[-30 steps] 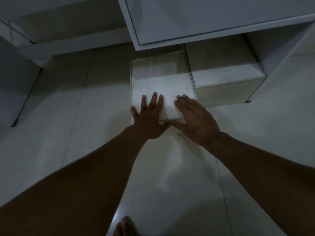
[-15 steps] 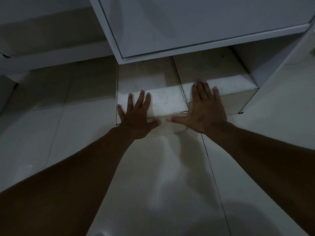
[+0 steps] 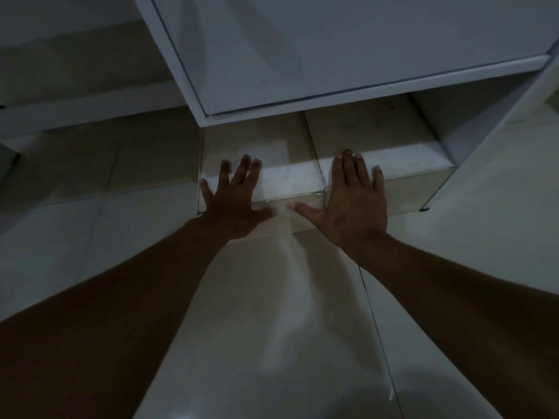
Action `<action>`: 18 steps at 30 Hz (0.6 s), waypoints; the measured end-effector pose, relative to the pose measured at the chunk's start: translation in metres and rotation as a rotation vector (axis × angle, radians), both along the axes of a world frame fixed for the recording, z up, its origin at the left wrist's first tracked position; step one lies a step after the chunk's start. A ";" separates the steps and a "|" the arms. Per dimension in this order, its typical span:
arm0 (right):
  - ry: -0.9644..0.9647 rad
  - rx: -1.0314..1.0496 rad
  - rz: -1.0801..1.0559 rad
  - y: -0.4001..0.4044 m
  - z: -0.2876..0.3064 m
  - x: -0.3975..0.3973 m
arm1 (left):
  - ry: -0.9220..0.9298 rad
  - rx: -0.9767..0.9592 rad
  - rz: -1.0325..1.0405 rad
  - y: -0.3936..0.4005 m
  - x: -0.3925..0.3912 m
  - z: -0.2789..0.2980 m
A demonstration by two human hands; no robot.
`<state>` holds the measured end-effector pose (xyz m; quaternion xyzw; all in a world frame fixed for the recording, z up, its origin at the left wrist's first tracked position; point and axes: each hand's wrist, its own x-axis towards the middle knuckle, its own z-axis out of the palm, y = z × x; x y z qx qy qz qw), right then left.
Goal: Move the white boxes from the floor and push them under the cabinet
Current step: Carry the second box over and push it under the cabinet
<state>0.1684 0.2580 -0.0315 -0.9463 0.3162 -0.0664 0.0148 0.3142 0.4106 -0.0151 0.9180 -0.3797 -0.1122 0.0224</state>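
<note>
Two bare hands press flat with fingers spread wide, gripping nothing: the left hand (image 3: 234,204) on the front edge of the left box (image 3: 272,164), the right hand (image 3: 355,204) over the seam onto the right box (image 3: 402,164). Both white boxes sit side by side on the tiled floor (image 3: 272,313), partly under the one white cabinet (image 3: 332,55). Pushing evenly and low, palms square to the fronts, should slide them in straight.
</note>
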 end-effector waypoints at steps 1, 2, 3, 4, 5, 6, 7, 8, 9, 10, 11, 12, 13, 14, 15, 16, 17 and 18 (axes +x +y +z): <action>0.000 -0.004 -0.003 0.000 -0.001 0.001 | 0.002 -0.001 0.002 0.000 0.001 0.000; -0.001 -0.006 -0.006 0.000 -0.001 0.001 | 0.005 -0.003 0.002 -0.001 0.001 -0.001; -0.003 -0.007 -0.006 -0.001 -0.002 0.001 | 0.006 -0.003 0.001 -0.001 0.001 -0.001; -0.003 -0.009 -0.003 -0.001 -0.003 0.001 | 0.006 -0.002 0.001 -0.001 0.002 0.000; -0.002 -0.006 0.003 -0.001 -0.003 0.000 | 0.008 -0.001 0.004 -0.001 0.001 0.000; 0.000 0.001 0.007 -0.001 -0.003 0.000 | 0.009 -0.004 0.005 -0.002 0.000 0.001; 0.003 0.014 0.011 -0.001 -0.002 0.000 | 0.008 -0.010 0.009 -0.003 -0.004 0.001; 0.009 0.035 0.021 -0.003 0.000 -0.001 | 0.006 -0.022 0.017 -0.004 -0.008 0.002; 0.019 0.060 0.042 -0.005 0.002 -0.002 | 0.001 -0.037 0.021 -0.005 -0.014 0.002; 0.027 0.084 0.078 -0.007 0.005 -0.005 | -0.012 -0.057 0.016 -0.006 -0.023 0.004; 0.021 0.104 0.123 -0.009 0.008 -0.009 | -0.029 -0.084 -0.003 -0.007 -0.031 0.006; -0.013 0.119 0.163 -0.012 0.014 -0.016 | -0.044 -0.130 -0.031 -0.010 -0.040 0.010; -0.082 0.125 0.192 -0.012 0.019 -0.023 | -0.057 -0.197 -0.057 -0.012 -0.046 0.016; -0.174 0.124 0.205 -0.013 0.025 -0.031 | -0.071 -0.272 -0.076 -0.014 -0.052 0.022; -0.272 0.120 0.209 -0.015 0.032 -0.041 | -0.089 -0.341 -0.094 -0.019 -0.059 0.032; -0.352 0.126 0.216 -0.017 0.040 -0.049 | -0.108 -0.385 -0.108 -0.025 -0.066 0.043; -0.415 0.146 0.234 -0.020 0.047 -0.056 | -0.131 -0.410 -0.121 -0.031 -0.072 0.053; -0.459 0.168 0.258 -0.027 0.059 -0.066 | -0.157 -0.423 -0.141 -0.041 -0.081 0.066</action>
